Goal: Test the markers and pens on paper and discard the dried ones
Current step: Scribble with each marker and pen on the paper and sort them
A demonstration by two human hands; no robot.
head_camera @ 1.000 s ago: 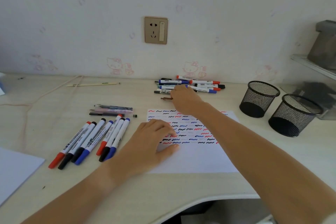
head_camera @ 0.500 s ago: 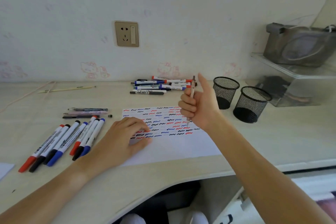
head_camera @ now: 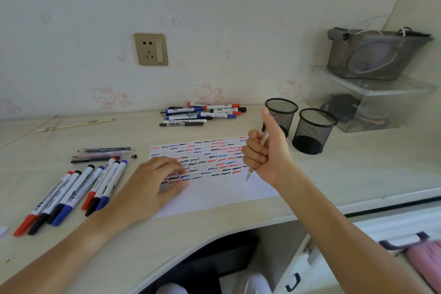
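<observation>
Pale wood-grain desk [head_camera: 334, 174] meets a cream wall with faint cartoon-cat prints, and your hands work over it. Your right hand [head_camera: 267, 157] is curled in a fist round a slim pinkish pen [head_camera: 250, 170], thumb up; the barrel runs through the fist and its pale tip pokes out below the little finger, pointing down over the right edge of the paper [head_camera: 214, 188]. Whether the tip touches the sheet, you cannot tell. Your left hand [head_camera: 152, 186] lies on the sheet's left part, fingers loosely bent, fingertips on the squiggles. That white sheet carries rows of red, blue and black wavy marks. Left of it lie white-barrelled markers [head_camera: 71, 196] with red, black and blue caps, side by side, and a few slim pens [head_camera: 102, 154] behind them. A second heap of markers [head_camera: 202, 113] sits near the wall. Two round black mesh cups [head_camera: 312, 131] stand upright beside your right thumb. Behind them, a clear plastic shelf [head_camera: 372, 86] bears a grey pouch [head_camera: 374, 55].
</observation>
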